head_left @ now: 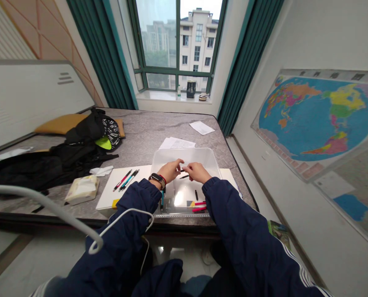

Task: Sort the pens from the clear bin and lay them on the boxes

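Both of my hands are over a clear plastic bin (188,154). My left hand (169,170), with a watch on its wrist, has its fingers bent in a pinch at one end of a small black pen part (182,170). Closed around the other end of this part is my right hand (198,172). Another short black piece (184,177) shows just below the fingertips; whether it lies in the bin cannot be told. Inside the bin are a black piece (196,195), pink-red pen barrels (199,207) and teal barrels (162,200), partly behind my left wrist.
Several pens (128,180) lie on a white board (109,194) left of the bin. A tissue pack (82,189) and black backpack (75,152) are farther left. Papers (177,143) sit behind the bin. A white cable arm (63,218) crosses the lower left.
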Tool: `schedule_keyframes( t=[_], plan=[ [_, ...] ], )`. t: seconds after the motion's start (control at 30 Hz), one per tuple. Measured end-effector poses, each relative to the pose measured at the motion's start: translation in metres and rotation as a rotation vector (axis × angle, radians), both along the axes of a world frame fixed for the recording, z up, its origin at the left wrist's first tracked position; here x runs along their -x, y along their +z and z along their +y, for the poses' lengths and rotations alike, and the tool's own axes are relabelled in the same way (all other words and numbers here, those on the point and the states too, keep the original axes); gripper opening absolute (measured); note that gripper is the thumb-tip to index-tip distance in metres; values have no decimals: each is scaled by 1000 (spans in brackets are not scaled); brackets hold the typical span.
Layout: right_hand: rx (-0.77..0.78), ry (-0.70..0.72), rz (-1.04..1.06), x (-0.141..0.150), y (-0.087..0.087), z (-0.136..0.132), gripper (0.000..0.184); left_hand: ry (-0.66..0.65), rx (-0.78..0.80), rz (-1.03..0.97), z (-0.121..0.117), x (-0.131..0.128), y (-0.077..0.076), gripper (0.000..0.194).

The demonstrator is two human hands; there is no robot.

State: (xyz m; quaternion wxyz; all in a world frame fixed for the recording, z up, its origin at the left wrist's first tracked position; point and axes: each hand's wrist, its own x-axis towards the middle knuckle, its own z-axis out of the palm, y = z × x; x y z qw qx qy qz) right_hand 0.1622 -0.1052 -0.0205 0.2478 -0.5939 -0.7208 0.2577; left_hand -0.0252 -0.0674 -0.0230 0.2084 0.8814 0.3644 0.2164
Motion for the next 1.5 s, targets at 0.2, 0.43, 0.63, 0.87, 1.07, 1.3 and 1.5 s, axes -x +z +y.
schedule_keyframes(
  t=[0.2, 0.43, 0.63, 0.87, 1.07, 1.3, 1.5],
  plan=[
    [-34, -41, -30, 1, -2, 0, 31, 5, 1, -13, 5, 1, -4, 46],
    [-51, 12, -47, -1, -1, 5, 18, 25, 34, -15, 10, 0, -7, 46],
    [19, -8, -45, -4, -2, 10, 38, 19, 51, -16, 11, -1, -3, 44],
    [-92, -16, -9, -5, -1, 12, 15, 16, 48, -31, 10, -2, 0, 44],
    [-54, -47, -131, -6, 4, 10, 35, -6, 52, -34, 12, -2, -6, 44],
    [-36, -42, -121, -5, 1, 11, 39, -12, 44, -25, 13, -2, -6, 41],
    [-60, -161, -104, -3, 4, 8, 41, 30, -74, -59, 15, -2, -8, 36]
  ],
)
